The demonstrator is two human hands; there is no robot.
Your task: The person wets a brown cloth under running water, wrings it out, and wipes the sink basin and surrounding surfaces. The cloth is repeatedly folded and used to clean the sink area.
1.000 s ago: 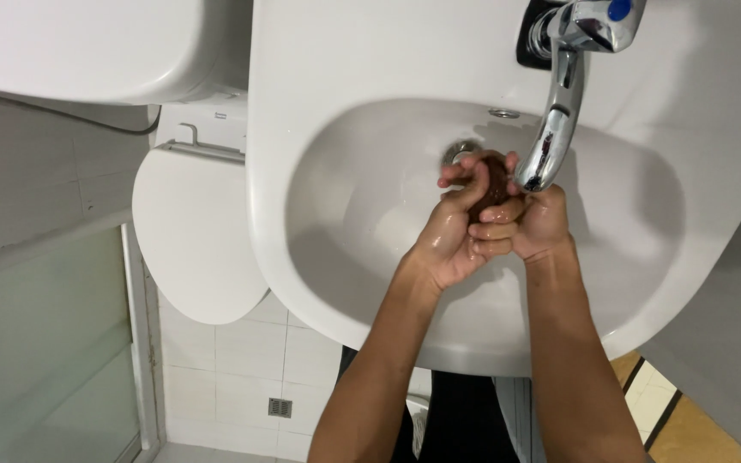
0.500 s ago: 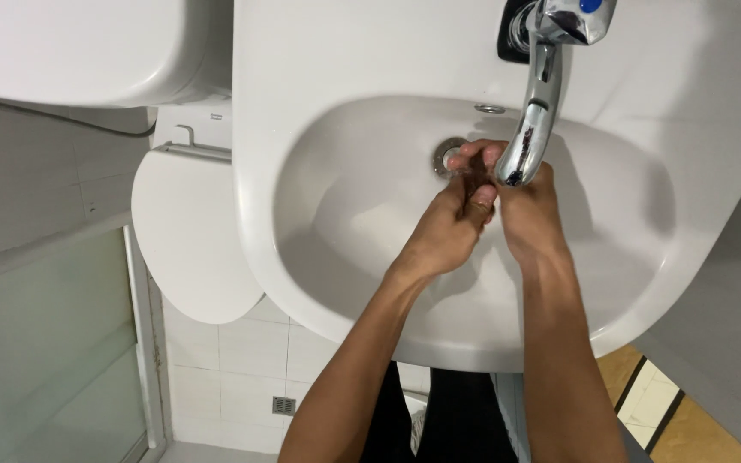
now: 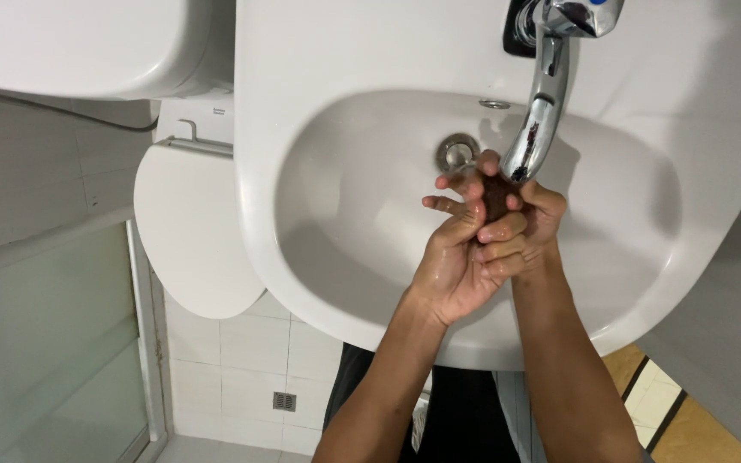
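Both of my hands are pressed together over the white sink basin, just below the chrome tap spout. My left hand is wet, and its fingers wrap across my right hand. A small dark brown object, possibly a soap bar, is squeezed between the two hands, with only its top showing. The round metal drain lies right behind my fingertips. No stream of water can be made out under the spout.
A white toilet with its lid down stands left of the sink, with its cistern above it. A glass shower panel fills the far left. The pale tiled floor below has a small floor drain.
My hands have rubbed around the brown object and shifted slightly under the spout. The left fingers now reach further over the right hand.
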